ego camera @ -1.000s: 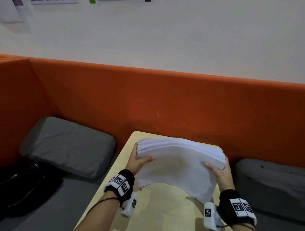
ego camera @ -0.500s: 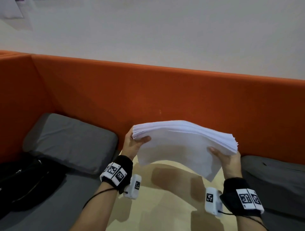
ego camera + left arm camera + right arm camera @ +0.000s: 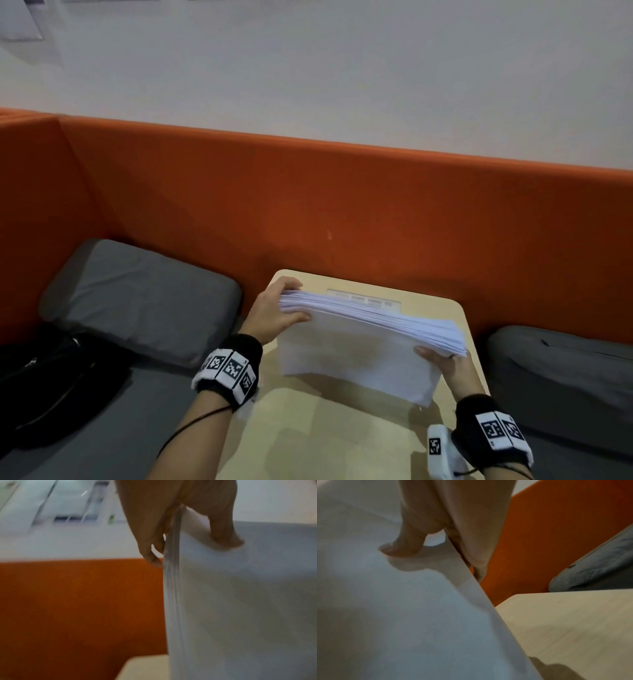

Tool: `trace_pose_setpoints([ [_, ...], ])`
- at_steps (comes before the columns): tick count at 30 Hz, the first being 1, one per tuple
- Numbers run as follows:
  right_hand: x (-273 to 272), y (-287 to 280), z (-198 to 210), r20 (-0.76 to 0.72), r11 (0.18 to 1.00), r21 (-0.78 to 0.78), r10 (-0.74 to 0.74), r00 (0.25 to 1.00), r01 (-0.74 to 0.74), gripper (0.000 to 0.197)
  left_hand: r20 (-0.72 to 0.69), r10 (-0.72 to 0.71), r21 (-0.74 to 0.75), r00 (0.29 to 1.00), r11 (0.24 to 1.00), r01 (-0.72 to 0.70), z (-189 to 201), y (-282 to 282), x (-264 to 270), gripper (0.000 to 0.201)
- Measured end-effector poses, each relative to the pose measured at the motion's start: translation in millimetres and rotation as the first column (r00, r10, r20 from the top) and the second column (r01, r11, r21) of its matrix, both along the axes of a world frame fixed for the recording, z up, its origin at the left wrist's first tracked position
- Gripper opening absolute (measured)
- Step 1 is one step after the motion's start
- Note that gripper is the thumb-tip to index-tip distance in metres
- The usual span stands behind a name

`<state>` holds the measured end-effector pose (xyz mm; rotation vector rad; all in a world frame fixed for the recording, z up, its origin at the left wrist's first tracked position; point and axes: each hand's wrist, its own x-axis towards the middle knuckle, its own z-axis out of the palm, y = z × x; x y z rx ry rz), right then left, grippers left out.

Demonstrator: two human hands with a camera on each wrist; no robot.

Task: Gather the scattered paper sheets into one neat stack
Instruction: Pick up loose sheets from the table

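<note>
Upright on its long edge, the paper stack [image 3: 356,353] stands on the light wooden table [image 3: 329,442], its broad white face turned toward the person and its top leaning away toward the orange backrest [image 3: 342,205]. Each hand clasps one short end: the left hand [image 3: 274,317] has its thumb pressed on the near face and its fingers wrapped behind the sheets, and the right hand [image 3: 452,368] pinches the other end the same way (the wrist views show both thumbs flat on the paper). Sheet edges along the top fan out slightly, not quite flush. Beside the table, a grey cushion [image 3: 137,298] lies on the left and another grey cushion [image 3: 561,380] on the right, with a black bag [image 3: 51,380] at far left.
</note>
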<state>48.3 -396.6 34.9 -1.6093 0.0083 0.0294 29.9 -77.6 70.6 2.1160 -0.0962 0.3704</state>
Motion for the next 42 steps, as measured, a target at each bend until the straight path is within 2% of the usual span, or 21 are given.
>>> trace_pose_setpoints([
  [1, -2.2, 0.7, 1.3, 0.02, 1.0, -0.005, 0.0, 1.0, 0.0, 0.025, -0.003, -0.024, 0.262, 1.0, 0.965, 0.024, 10.1, -2.0, 2.9, 0.049],
  [2, -3.8, 2.9, 3.4, 0.043, 1.0, -0.01, 0.007, 0.999, -0.007, 0.028, -0.024, -0.047, 0.506, 0.999, 0.861, 0.052, 20.5, -7.5, 6.2, 0.051],
  [3, -6.2, 5.9, 6.8, 0.062, 1.0, -0.025, 0.007, 0.998, -0.005, 0.03, -0.064, -0.061, 0.666, 0.996, 0.741, 0.088, 28.3, -15.9, 10.2, 0.055],
  [4, -7.7, 9.9, 10.4, 0.081, 0.999, -0.032, 0.008, 0.997, -0.005, 0.03, -0.111, -0.076, 0.749, 0.991, 0.649, 0.134, 34.8, -27.0, 14.0, 0.061],
  [5, -9.5, 14.3, 14.4, 0.098, 1.0, -0.024, 0.012, 0.995, -0.01, 0.027, -0.162, -0.099, 0.782, 0.982, 0.594, 0.189, 38.4, -40.2, 17.7, 0.067],
  [7, -11.7, 24.5, 25.4, 0.147, 1.0, 0.011, 0.023, 0.989, -0.025, 0.026, -0.215, -0.166, 0.796, 0.962, 0.541, 0.271, 43.4, -68.5, 22.5, 0.067],
  [9, -12.9, 34.0, 39.6, 0.216, 1.0, -0.01, 0.023, 0.976, -0.021, 0.031, -0.164, -0.193, 0.796, 0.967, 0.553, 0.245, 48.2, -85.7, 21.8, 0.052],
  [11, -12.2, 39.8, 54.2, 0.289, 0.999, -0.046, 0.038, 0.956, -0.026, 0.031, -0.059, -0.192, 0.78, 0.98, 0.604, 0.166, 52.7, -85.9, 18.1, 0.037],
  [13, -11.4, 41.3, 66.7, 0.37, 0.993, -0.12, 0.032, 0.929, 0.013, 0.031, 0.065, -0.194, 0.66, 0.979, 0.744, 0.104, 50.6, -76.6, 13.1, 0.033],
  [15, -10.3, 39.0, 77.3, 0.452, 0.971, -0.172, -0.074, 0.889, 0.168, 0.032, 0.164, -0.166, 0.444, 0.972, 0.892, 0.077, 50.7, -66.5, 5.5, 0.033],
  [18, -4.9, 31.8, 87.5, 0.531, 0.837, -0.249, -0.303, 0.791, 0.488, 0.059, 0.171, -0.059, 0.049, 0.983, 0.997, 0.051, 55.2, -54.9, -1.2, 0.04],
  [20, -0.3, 25.4, 93.1, 0.49, 0.8, -0.226, -0.4, 0.775, 0.556, 0.083, 0.145, -0.055, -0.25, 0.988, 0.964, 0.09, 61.7, -51.7, -5.6, 0.041],
  [21, 0.9, 23.3, 94.4, 0.429, 0.837, -0.167, -0.415, 0.802, 0.522, 0.09, 0.142, -0.067, -0.373, 0.988, 0.92, 0.116, 65.0, -51.5, -7.9, 0.039],
  [23, 0.1, 27.4, 94.5, 0.307, 0.957, 0.096, -0.291, 0.906, 0.275, 0.096, 0.146, -0.071, -0.524, 0.987, 0.84, 0.138, 69.1, -52.1, -11.8, 0.03],
  [24, -0.1, 30.7, 90.3, 0.266, 0.973, 0.198, -0.169, 0.949, 0.118, 0.093, 0.146, -0.059, -0.568, 0.988, 0.812, 0.132, 70.7, -53.2, -14.1, 0.026],
  [26, -2.4, 38.1, 86.2, 0.242, 0.977, 0.214, -0.039, 0.969, -0.014, 0.082, 0.164, -0.041, -0.618, 0.986, 0.775, 0.135, 72.4, -54.6, -17.5, 0.027],
  [30, -6.5, 42.6, 97.1, 0.324, 0.969, 0.244, -0.119, 0.938, 0.039, 0.039, 0.185, -0.031, -0.667, 0.982, 0.73, 0.149, 68.9, -54.8, -18.6, 0.029],
  [32, -9.2, 42.1, 99.9, 0.355, 0.974, 0.218, -0.141, 0.924, 0.065, 0.026, 0.19, -0.024, -0.671, 0.982, 0.727, 0.147, 65.1, -54.5, -18.0, 0.032],
  [35, -13.0, 44.3, 93.0, 0.373, 0.981, 0.186, -0.122, 0.92, 0.055, 0.037, 0.153, -0.014, -0.673, 0.988, 0.731, 0.115, 53.7, -52.1, -16.6, 0.037],
  [38, -9.4, 42.2, 69.4, 0.342, 0.986, 0.165, -0.052, 0.938, -0.005, 0.03, 0.079, -0.03, -0.662, 0.996, 0.746, 0.075, 36.6, -52.0, -18.2, 0.051],
  [42, -9.7, 40.8, 46.5, 0.293, 0.982, 0.182, -0.014, 0.956, -0.041, 0.063, 0.059, -0.073, -0.712, 0.996, 0.696, 0.094, 23.1, -55.0, -23.4, 0.057],
])
